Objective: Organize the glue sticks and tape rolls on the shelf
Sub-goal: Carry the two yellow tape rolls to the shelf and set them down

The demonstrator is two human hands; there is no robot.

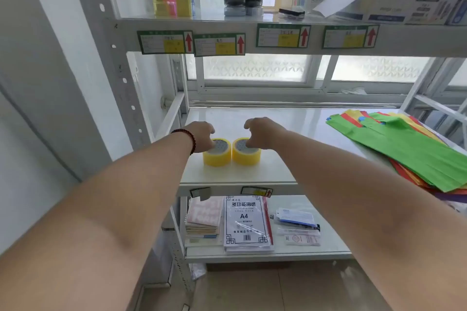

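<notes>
From the head camera, two yellow tape rolls stand side by side, touching or nearly so, near the front left of the white middle shelf. The left hand has its fingers curled down onto the left tape roll, and the right hand does the same on the right tape roll; each seems to grip its roll from above, though the fingertips are hidden behind the knuckles. No glue sticks can be made out for certain. To do this step well, both rolls should probably be kept flat on their sides' rims and slid or lifted together, so that they stay paired and square to the shelf edge, away from the coloured paper bags spread over the right of the same shelf. The shelf is glossy and smooth, so the rolls would slide easily. Above, the upper shelf carries green labels with red arrows, boxes and small jars; below, an A4 paper pack lies among notebooks. A frosted window stands behind the rack.
</notes>
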